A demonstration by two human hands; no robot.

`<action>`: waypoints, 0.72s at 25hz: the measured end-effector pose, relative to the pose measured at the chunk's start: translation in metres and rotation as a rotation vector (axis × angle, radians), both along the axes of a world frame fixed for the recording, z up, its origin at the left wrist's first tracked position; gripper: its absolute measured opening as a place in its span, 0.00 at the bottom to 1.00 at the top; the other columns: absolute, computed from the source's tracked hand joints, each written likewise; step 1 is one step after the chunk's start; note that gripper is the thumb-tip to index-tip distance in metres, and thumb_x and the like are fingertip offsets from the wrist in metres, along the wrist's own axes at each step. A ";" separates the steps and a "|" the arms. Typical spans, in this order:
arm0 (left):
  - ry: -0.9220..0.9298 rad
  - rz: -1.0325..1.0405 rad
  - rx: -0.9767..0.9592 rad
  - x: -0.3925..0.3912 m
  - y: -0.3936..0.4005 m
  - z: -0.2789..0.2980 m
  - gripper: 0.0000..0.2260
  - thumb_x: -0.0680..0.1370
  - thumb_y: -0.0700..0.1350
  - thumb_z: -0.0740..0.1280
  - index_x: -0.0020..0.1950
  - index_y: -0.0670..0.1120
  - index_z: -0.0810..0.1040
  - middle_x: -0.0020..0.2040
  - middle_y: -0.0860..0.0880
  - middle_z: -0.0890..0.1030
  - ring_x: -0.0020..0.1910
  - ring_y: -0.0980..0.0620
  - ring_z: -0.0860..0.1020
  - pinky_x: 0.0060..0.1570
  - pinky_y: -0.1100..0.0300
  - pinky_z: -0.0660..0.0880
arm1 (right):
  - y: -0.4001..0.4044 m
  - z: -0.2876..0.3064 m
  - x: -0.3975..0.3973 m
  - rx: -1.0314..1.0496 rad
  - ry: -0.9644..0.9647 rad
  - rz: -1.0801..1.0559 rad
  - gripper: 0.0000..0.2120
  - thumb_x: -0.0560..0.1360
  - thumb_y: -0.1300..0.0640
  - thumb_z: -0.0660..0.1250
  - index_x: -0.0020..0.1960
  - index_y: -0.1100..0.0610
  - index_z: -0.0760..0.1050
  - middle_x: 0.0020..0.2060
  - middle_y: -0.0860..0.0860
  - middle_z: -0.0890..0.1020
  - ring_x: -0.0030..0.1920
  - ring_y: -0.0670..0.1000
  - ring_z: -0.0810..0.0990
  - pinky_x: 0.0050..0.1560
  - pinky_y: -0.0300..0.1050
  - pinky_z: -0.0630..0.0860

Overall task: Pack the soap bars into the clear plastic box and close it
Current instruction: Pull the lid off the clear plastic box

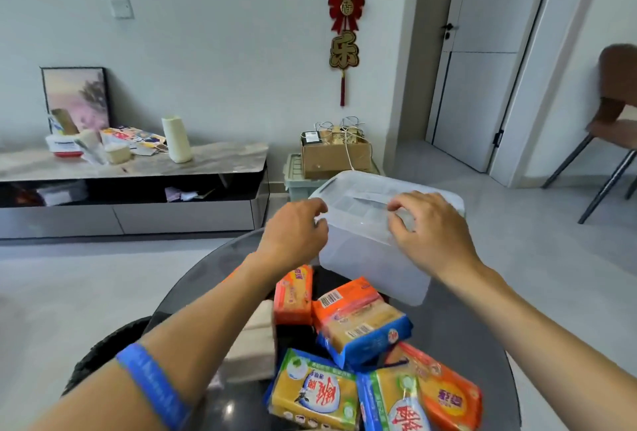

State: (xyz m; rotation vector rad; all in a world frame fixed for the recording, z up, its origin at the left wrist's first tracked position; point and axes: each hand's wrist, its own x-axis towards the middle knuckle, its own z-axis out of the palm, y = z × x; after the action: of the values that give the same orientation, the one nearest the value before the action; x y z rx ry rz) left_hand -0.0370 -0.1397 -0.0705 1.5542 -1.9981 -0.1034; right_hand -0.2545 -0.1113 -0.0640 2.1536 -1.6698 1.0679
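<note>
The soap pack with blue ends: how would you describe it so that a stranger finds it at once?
Start at the round dark table and the clear plastic box on it. Just in front of the box, the soap pack lies on top of the pile. Only this one shows tan bars between an orange end and a blue end.

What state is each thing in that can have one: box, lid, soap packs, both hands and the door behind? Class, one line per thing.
clear plastic box: on the round table, no soap visible inside.
lid: resting on the box.
soap packs: wrapped, piled on the table, outside the box.
left hand: at the lid's left edge.
right hand: fingers on the lid.
door: shut.
</note>
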 end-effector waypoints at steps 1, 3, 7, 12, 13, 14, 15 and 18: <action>-0.009 -0.040 -0.043 -0.011 -0.016 0.009 0.15 0.76 0.45 0.61 0.62 0.48 0.76 0.60 0.47 0.80 0.59 0.45 0.76 0.55 0.50 0.74 | -0.014 0.003 -0.010 0.062 0.087 -0.091 0.12 0.74 0.50 0.60 0.53 0.51 0.78 0.55 0.49 0.82 0.55 0.55 0.76 0.51 0.51 0.71; -0.139 -0.122 -0.056 -0.033 -0.041 0.019 0.17 0.78 0.46 0.59 0.66 0.45 0.72 0.64 0.46 0.76 0.62 0.44 0.72 0.58 0.47 0.71 | -0.031 -0.006 -0.027 0.262 0.206 -0.238 0.18 0.75 0.49 0.56 0.61 0.53 0.74 0.63 0.51 0.76 0.62 0.57 0.72 0.58 0.54 0.68; -0.380 -0.082 0.114 -0.049 -0.077 0.004 0.21 0.79 0.57 0.54 0.66 0.45 0.69 0.68 0.44 0.70 0.67 0.43 0.68 0.62 0.43 0.66 | -0.044 -0.025 -0.039 0.376 0.145 -0.226 0.24 0.74 0.43 0.49 0.64 0.50 0.72 0.64 0.51 0.76 0.62 0.57 0.71 0.61 0.54 0.65; -0.307 -0.021 0.237 -0.039 -0.087 -0.009 0.34 0.71 0.73 0.50 0.71 0.57 0.65 0.74 0.45 0.64 0.72 0.42 0.62 0.66 0.37 0.61 | -0.043 -0.027 -0.038 0.508 0.208 -0.391 0.31 0.70 0.36 0.41 0.66 0.46 0.66 0.65 0.54 0.70 0.65 0.60 0.64 0.60 0.59 0.64; -0.295 -0.003 0.280 -0.036 -0.088 -0.007 0.35 0.68 0.76 0.49 0.71 0.61 0.64 0.72 0.43 0.65 0.70 0.39 0.64 0.65 0.38 0.62 | -0.042 -0.026 -0.037 0.556 0.206 -0.399 0.32 0.69 0.35 0.40 0.66 0.46 0.65 0.66 0.54 0.69 0.66 0.60 0.63 0.60 0.60 0.63; -0.284 0.019 0.312 -0.035 -0.088 -0.005 0.36 0.66 0.78 0.49 0.70 0.63 0.63 0.71 0.42 0.66 0.68 0.37 0.65 0.64 0.38 0.64 | -0.041 -0.025 -0.037 0.589 0.204 -0.403 0.32 0.70 0.35 0.40 0.66 0.46 0.64 0.66 0.54 0.68 0.67 0.60 0.62 0.60 0.61 0.62; -0.283 0.034 0.327 -0.034 -0.086 -0.005 0.36 0.66 0.78 0.49 0.70 0.64 0.62 0.69 0.41 0.67 0.67 0.36 0.66 0.63 0.39 0.64 | -0.040 -0.023 -0.036 0.604 0.202 -0.413 0.31 0.70 0.35 0.40 0.66 0.46 0.64 0.66 0.53 0.68 0.67 0.60 0.62 0.61 0.62 0.60; -0.270 0.065 0.289 -0.036 -0.077 -0.007 0.34 0.71 0.74 0.51 0.72 0.59 0.62 0.69 0.42 0.67 0.68 0.38 0.65 0.65 0.37 0.61 | -0.030 -0.021 -0.029 0.365 0.237 -0.320 0.25 0.75 0.41 0.43 0.56 0.52 0.73 0.55 0.53 0.77 0.60 0.59 0.72 0.58 0.60 0.63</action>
State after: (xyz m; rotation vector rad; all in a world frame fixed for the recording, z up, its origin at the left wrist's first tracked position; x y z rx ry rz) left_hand -0.0726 -0.2165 -0.0772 1.8993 -2.2137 -0.1702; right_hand -0.2837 -0.1410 -0.0851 2.0081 -2.1198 0.4290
